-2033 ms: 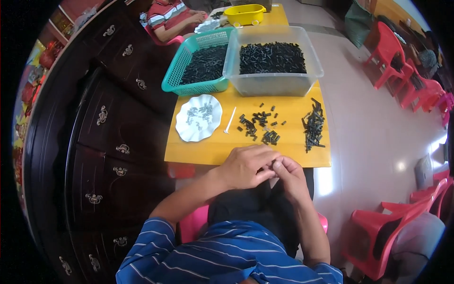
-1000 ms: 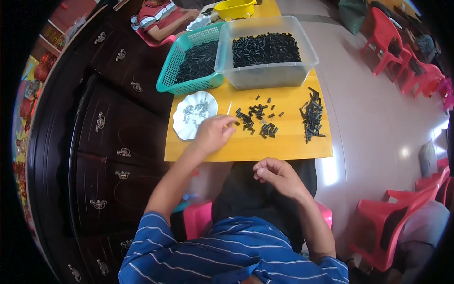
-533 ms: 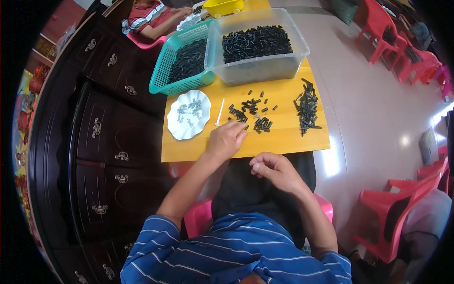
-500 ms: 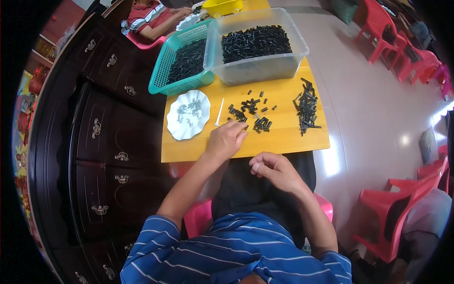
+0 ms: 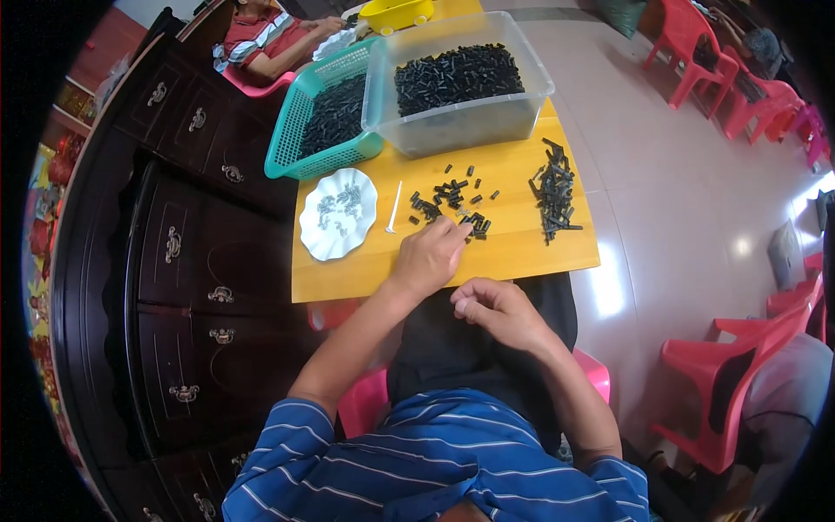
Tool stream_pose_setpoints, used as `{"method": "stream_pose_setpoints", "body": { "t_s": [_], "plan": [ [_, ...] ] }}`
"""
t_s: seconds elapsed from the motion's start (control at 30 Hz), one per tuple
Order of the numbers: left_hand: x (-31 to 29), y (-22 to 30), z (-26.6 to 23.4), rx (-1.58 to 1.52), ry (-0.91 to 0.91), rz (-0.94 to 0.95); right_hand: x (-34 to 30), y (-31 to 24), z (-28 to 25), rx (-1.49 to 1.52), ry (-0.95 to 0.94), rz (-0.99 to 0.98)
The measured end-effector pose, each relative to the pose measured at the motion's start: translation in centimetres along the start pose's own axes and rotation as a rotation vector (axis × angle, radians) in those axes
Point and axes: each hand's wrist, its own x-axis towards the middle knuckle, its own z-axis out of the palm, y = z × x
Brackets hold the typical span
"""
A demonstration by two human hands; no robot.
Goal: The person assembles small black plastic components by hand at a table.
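My left hand [image 5: 428,258] is over the near part of the table with its fingers drawn together. Its fingertips reach the edge of a loose scatter of short black tubes [image 5: 452,193]; what they pinch, if anything, is hidden. Just off the table's front edge, above my lap, my right hand [image 5: 502,313] is curled with thumb and fingertips together. Anything inside it is too small to name. Left of the scatter lies a thin white stick [image 5: 395,207]. Beside that, a white scalloped plate [image 5: 317,239] carries small clear pieces. Longer black pieces [image 5: 554,193] form a pile at the right.
A clear plastic bin [image 5: 461,130] and a green basket [image 5: 326,163], both full of black pieces, stand at the back of the yellow table [image 5: 348,277]. A dark cabinet [image 5: 209,252] runs along the left. Red chairs [image 5: 722,383] stand right. Another person [image 5: 261,39] sits far left.
My left hand has shifted right, from the left part of the scatter to the tubes nearer its right side. The right hand stays almost still. The whole view has shifted slightly.
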Motion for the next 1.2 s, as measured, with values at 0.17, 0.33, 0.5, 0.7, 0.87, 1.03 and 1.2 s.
{"method": "stream_pose_setpoints", "body": {
  "t_s": [0.17, 0.33, 0.5, 0.7, 0.87, 1.03, 1.2],
  "plan": [
    [-0.3, -0.4, 0.2, 0.045, -0.037, 0.017, -0.1, 0.2, -0.1, -0.054, 0.018, -0.016],
    [-0.4, -0.5, 0.1, 0.028, -0.008, -0.014, -0.1, -0.4, -0.1, -0.112, 0.029, -0.016],
    [-0.5, -0.7, -0.1, 0.029, -0.019, -0.026, -0.2, -0.4, 0.0, -0.175, 0.022, -0.019],
    [-0.7, -0.8, 0.1, 0.04, -0.014, -0.041, -0.2, -0.4, 0.0, -0.207, 0.032, -0.038],
    [-0.7, -0.9, 0.0, 0.05, 0.001, -0.021, -0.2, -0.6, 0.0, -0.213, 0.026, -0.036],
    [-0.7, -1.3, 0.2, 0.06, -0.016, -0.014, -0.2, -0.5, 0.1, -0.208, 0.024, -0.033],
    [-0.7, -1.5, 0.5, 0.044, 0.011, -0.025, -0.3, -0.5, 0.0, -0.221, 0.031, -0.041]
  ]
}}
